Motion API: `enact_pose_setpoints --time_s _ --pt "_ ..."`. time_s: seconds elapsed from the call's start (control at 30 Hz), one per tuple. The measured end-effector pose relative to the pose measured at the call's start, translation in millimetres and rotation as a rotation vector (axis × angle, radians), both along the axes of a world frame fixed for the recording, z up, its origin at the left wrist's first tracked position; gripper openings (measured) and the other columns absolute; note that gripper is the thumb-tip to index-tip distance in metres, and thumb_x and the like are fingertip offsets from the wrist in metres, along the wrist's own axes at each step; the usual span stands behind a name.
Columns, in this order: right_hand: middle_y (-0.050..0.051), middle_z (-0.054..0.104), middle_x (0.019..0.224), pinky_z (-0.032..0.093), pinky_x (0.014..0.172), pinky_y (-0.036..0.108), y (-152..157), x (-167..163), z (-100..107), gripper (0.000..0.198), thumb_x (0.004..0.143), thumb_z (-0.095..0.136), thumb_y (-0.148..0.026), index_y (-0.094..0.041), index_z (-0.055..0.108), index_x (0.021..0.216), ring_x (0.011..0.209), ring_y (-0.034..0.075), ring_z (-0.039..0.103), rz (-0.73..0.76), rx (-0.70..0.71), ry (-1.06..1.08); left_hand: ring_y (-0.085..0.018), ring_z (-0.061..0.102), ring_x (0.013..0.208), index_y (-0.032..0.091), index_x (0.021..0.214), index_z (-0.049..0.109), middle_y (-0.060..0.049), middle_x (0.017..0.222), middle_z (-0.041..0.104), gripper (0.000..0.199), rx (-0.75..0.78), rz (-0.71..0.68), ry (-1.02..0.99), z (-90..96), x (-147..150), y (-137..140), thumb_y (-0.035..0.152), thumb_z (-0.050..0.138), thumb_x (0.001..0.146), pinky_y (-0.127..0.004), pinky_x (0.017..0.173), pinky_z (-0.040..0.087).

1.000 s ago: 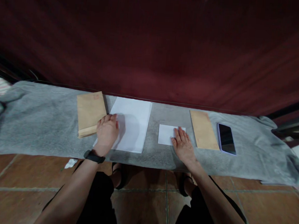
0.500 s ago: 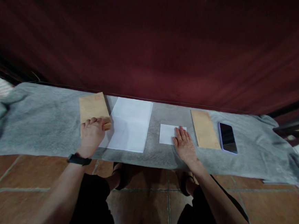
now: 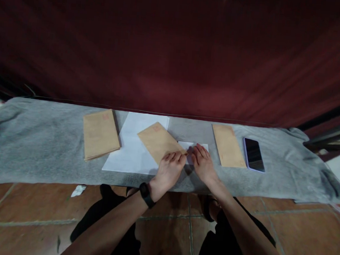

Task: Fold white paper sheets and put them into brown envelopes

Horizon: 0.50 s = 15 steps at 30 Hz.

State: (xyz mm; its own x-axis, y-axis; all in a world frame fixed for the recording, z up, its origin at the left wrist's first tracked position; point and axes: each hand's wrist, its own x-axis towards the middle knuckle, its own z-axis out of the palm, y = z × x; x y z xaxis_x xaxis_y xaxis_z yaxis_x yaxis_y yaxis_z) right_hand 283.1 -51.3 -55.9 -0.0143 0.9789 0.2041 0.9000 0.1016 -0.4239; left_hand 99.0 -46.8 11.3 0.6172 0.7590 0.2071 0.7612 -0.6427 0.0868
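Note:
A brown paper envelope (image 3: 157, 140) is gripped at its near right corner by my left hand (image 3: 171, 167), fingers curled over it. It lies tilted across the white paper sheets (image 3: 130, 148), its right end reaching over a small white folded paper (image 3: 205, 146). On that folded paper rests my right hand (image 3: 204, 166), its fingers stretched out and the thumb beside the envelope's corner. My left hand partly hides the envelope's near edge. A stack of brown envelopes (image 3: 101, 134) lies to the left, slightly askew.
Another brown envelope (image 3: 229, 146) lies right of my right hand, beside a dark-screened phone (image 3: 254, 154) in a purple case. Grey cloth (image 3: 45, 141) covers the narrow table. Behind it hangs a dark red surface (image 3: 175, 65). A white scrap (image 3: 78, 191) lies on the tiled floor.
My left hand has moved right from the stack, bringing one envelope across the white sheets to the folded paper. My right hand stays on the folded paper, its fingers slightly more bent.

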Motion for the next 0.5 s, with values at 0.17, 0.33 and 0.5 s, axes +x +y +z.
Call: enact_pose_setpoints --time_s 0.17,0.33,0.5 --pt "0.010 0.074 0.115 0.052 0.102 0.041 5 -13 11 0.047 0.102 0.031 -0.041 -0.020 0.070 0.119 0.111 0.023 0.067 0.035 -0.165 0.632 -0.024 0.070 0.090 0.016 0.114 0.061 -0.010 0.096 0.070 0.025 -0.016 -0.006 -0.013 -3.3 17 -9 0.008 0.048 0.094 -0.035 0.076 0.053" --pt "0.010 0.075 0.111 0.059 0.081 0.033 -1 -18 20 0.049 0.101 0.033 -0.050 -0.019 0.066 0.121 0.096 0.021 0.072 0.038 -0.364 1.070 -0.022 0.071 0.088 0.018 0.115 0.059 -0.009 0.096 0.070 0.026 -0.083 0.013 -0.003 -6.8 20 -12 0.009 0.048 0.094 -0.032 0.074 0.053" --pt "0.008 0.075 0.092 0.059 0.068 0.032 -5 -14 18 0.030 0.092 0.054 -0.045 -0.019 0.066 0.101 0.075 0.019 0.071 0.046 -0.545 1.273 -0.020 0.070 0.086 0.020 0.101 0.063 -0.007 0.095 0.071 0.018 -0.148 -0.059 -0.113 -9.0 15 -4 0.018 0.045 0.099 -0.032 0.078 0.054"
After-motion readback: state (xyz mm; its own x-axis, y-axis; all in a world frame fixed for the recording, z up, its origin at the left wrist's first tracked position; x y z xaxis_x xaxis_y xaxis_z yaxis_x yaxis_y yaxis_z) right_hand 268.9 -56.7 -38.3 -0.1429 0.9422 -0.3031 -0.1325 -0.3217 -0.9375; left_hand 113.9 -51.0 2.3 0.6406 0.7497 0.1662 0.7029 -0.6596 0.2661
